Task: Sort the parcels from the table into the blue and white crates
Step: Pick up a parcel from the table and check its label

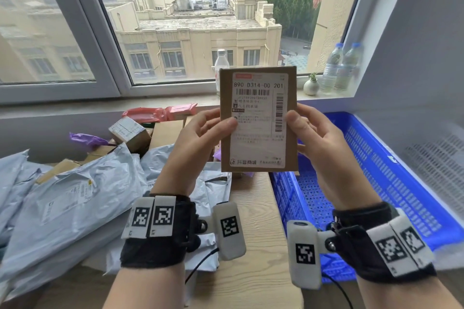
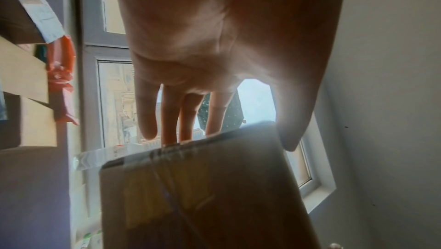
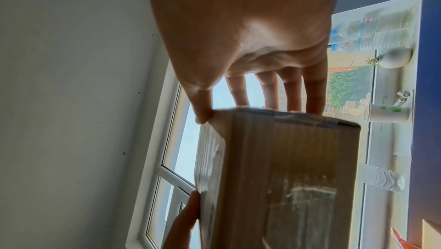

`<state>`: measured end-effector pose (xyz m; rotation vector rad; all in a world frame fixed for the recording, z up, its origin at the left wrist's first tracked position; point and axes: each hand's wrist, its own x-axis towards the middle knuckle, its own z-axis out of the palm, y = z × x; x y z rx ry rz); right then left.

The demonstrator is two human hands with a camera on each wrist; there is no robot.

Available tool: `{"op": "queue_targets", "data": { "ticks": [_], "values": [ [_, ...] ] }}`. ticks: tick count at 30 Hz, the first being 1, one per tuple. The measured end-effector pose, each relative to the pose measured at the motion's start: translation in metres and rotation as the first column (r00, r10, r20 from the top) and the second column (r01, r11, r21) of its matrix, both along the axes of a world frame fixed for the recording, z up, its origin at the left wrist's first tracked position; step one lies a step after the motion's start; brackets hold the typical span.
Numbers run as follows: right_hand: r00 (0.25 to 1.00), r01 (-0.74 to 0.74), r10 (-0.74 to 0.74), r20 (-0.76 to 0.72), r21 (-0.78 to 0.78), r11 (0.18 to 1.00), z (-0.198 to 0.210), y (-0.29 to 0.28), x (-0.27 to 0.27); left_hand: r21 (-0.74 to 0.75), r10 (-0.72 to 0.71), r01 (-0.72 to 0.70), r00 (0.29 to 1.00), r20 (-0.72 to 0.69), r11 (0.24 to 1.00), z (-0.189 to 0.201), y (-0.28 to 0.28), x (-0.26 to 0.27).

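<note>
You hold the cardboard parcel [image 1: 258,119] upright above the blue crate's [image 1: 391,165] near-left corner, left hand [image 1: 198,140] and right hand [image 1: 317,143] pinching opposite edges, label facing you, presumably to read its destination.

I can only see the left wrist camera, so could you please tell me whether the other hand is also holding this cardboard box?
Observer: Yes, the right hand grips the cardboard box at its right edge, thumb on the front.
Operator: Which way does the label face?
Observer: The shipping label faces the person, upright.
Operator: Is a crate nearby?
Observer: The blue crate lies low to the box's right.
</note>
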<state>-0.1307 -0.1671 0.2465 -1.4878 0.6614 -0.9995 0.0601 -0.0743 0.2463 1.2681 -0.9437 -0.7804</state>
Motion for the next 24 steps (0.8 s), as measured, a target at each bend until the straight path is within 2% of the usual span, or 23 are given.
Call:
{"op": "queue_targets", "data": {
  "ticks": [11,17,24],
  "values": [
    [0.997,0.043,-0.04,0.064,-0.051,0.998,0.014,0.01,-0.006,-0.017,0.074,-0.073,0.993,0.087,0.997,0.021,0.011,-0.011],
    [0.988,0.114,-0.109,0.107,-0.047,0.992,0.017,0.013,-0.009,-0.036,0.054,-0.051,0.995,0.081,0.998,0.029,0.018,-0.016],
    [0.989,0.089,-0.081,0.125,-0.058,0.994,0.018,0.014,-0.013,-0.073,0.069,-0.063,0.994,0.082,0.995,0.033,0.022,-0.023]
  ]
}}
